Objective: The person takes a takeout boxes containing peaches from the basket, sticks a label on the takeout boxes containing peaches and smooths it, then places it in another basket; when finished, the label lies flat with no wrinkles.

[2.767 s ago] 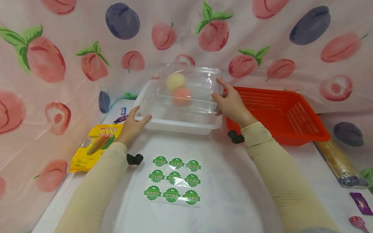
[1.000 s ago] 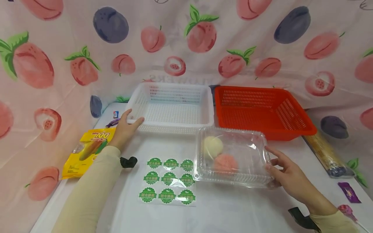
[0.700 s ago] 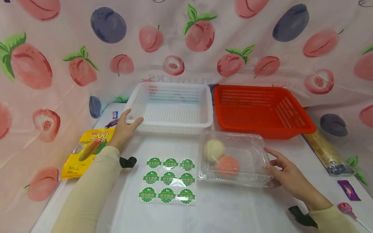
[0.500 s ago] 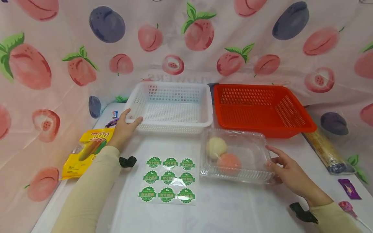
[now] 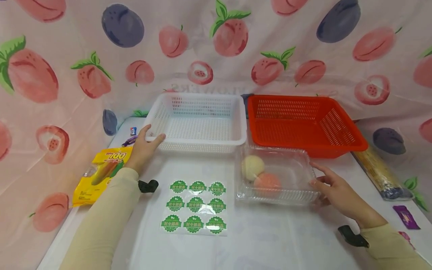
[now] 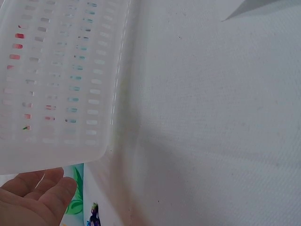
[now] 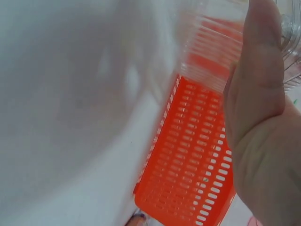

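Head view, right hand (image 5: 337, 189): fingers loosely spread, their tips against the right end wall of the clear plastic clamshell box (image 5: 277, 176); the thumb lies along that wall in the right wrist view (image 7: 263, 70); whether it grips or only touches cannot be told.
Clamshell box: closed, resting on the table just in front of the red perforated plastic basket (image 5: 303, 123), touching or nearly touching its front wall; a pale yellow ball (image 5: 253, 167) and a pink ball (image 5: 267, 183) sit inside, side by side.
Left hand (image 5: 145, 146): thumb over the rim, fingers curled under the near left corner of the white perforated plastic basket (image 5: 199, 122), holding it.
White basket: immediately left of the red basket, walls almost meeting.
Surface: white table (image 5: 270, 240), backed and flanked by a pink cloth printed with peaches and plums (image 5: 67, 45).
Nearby: a clear sheet of nine green round stickers (image 5: 195, 208) in front of the white basket, left of the clamshell box; a yellow snack packet (image 5: 101, 174) left of the stickers; a purple sweet wrapper (image 5: 406, 217) well right of the clamshell box.
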Demonstrator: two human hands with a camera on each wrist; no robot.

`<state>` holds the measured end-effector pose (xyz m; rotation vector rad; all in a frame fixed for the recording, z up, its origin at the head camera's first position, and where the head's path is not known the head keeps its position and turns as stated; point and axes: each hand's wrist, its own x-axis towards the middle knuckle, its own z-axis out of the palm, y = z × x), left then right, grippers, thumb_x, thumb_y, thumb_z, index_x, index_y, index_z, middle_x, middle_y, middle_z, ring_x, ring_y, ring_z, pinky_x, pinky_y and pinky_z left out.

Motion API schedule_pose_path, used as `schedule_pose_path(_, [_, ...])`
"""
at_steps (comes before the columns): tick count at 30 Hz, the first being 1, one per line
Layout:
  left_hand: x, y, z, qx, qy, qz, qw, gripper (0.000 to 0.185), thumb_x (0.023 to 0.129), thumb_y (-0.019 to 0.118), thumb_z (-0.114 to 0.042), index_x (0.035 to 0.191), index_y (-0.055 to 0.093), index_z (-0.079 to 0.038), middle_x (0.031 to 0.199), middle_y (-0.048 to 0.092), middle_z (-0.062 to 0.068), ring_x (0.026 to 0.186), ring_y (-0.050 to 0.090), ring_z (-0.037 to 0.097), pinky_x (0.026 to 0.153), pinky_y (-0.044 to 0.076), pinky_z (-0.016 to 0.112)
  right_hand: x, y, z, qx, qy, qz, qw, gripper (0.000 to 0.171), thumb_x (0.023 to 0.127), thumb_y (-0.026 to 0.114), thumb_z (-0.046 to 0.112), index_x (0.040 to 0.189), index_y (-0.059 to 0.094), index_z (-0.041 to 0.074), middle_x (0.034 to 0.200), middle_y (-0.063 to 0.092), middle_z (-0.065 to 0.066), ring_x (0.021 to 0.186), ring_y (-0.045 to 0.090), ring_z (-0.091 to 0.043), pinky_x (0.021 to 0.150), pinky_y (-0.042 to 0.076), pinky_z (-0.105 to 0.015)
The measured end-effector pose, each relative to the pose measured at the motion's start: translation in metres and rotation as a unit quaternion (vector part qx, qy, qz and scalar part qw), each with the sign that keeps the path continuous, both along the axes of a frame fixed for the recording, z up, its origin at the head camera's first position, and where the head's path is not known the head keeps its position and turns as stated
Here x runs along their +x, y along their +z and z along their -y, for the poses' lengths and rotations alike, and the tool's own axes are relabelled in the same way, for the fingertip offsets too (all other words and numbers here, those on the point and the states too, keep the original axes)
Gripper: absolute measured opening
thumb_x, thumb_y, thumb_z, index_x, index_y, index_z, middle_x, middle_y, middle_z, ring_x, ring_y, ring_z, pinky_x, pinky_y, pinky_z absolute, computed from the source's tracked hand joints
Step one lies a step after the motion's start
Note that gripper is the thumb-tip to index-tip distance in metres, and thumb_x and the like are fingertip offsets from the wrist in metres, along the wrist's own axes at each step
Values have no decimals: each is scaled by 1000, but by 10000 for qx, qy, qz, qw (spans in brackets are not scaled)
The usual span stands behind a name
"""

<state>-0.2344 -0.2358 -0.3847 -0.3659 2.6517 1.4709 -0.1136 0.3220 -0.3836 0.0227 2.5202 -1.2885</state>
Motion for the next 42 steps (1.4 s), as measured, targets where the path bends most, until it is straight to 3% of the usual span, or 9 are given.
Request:
schedule_pose_path(11, [1,1,1,-2,-55,41,10000,105,80,57,-80,160,2,-41,168,3,5,149,11,44,105,15,78,-2,2,-7,-171,195,126,9996,73,106,50,37,162,7,21,138,42,-35,87,62,-30,71,60,-41])
schedule_pose_path(17, [2,5,1,16,-121,318,9994,103,79,56,-81,159,-1,-47,168,-1,4,148,10,46,103,15,80,-1,7,-11,-40,395,177,9991,74,106,47,40,162,3,21,145,35,-39,97,62,-33,75,60,-43])
schedule_pose_path(22, [2,10,5,-111,-307,388,9987,105,82,55,-80,160,-4,-42,168,-4,7,148,9,47,105,13,79,1,19,-12,745,588,-309,9950,74,105,49,40,161,11,10,145,37,-36,111,59,-44,81,57,-52])
schedule_pose_path(28, [10,19,12,-435,-560,196,9973,103,86,54,-75,161,-3,-35,166,9,19,142,27,46,108,23,72,6,42,-2,1344,396,-1012,9849,72,103,54,40,158,25,4,148,39,-34,125,46,-55,89,47,-67])
schedule_pose_path(29, [12,21,14,-474,-605,125,9970,102,87,54,-74,162,-3,-34,165,10,20,142,28,46,108,25,70,7,46,2,1317,375,-1122,9842,71,103,55,39,158,26,5,147,40,-33,126,45,-55,91,46,-66])
schedule_pose_path(32, [22,28,16,-611,-718,-20,9955,100,89,53,-72,162,-2,-31,165,6,20,144,24,48,109,26,68,11,55,18,1099,400,-1543,9811,69,101,61,34,156,32,5,146,43,-31,127,46,-52,95,50,-35])
schedule_pose_path(34, [30,32,17,-669,-766,-60,9948,99,90,53,-71,162,-2,-30,166,4,19,144,21,49,109,25,69,14,61,31,1020,452,-1767,9779,70,99,65,32,155,35,5,147,44,-28,128,48,-50,96,47,-31])
schedule_pose_path(36, [37,35,18,-707,-804,-65,9942,99,90,53,-71,162,-2,-30,167,2,16,145,19,50,109,24,70,16,64,45,854,541,-2016,9742,69,97,69,28,153,38,3,147,46,-26,128,49,-47,95,42,-15])
schedule_pose_path(42, [61,44,18,-654,-858,28,9942,102,87,56,-73,162,-1,-32,166,3,17,146,14,49,103,27,75,26,64,86,129,770,-2310,9698,68,91,76,15,150,45,3,144,51,-22,128,53,-39,95,38,-9])
